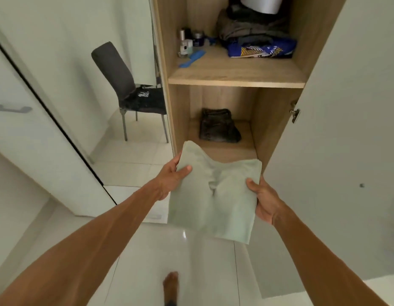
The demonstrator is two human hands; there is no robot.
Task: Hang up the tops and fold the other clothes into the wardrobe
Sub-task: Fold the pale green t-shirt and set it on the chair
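A folded pale green garment (213, 199) is held out in front of the open wooden wardrobe (235, 81). My left hand (171, 175) grips its left edge, thumb on top. Its right edge is gripped by my right hand (263, 199). The garment hangs just before the lower compartment, where folded dark jeans (218, 127) lie on the shelf. On the upper shelf sits a pile of folded clothes (257, 38), a blue patterned piece at the bottom.
The white wardrobe door (346, 129) stands open on the right. Bottles (187, 44) and a blue comb (192, 58) share the upper shelf's left side. A dark chair (125, 85) with a black garment stands left of the wardrobe. My bare foot (170, 288) is on the white tiled floor.
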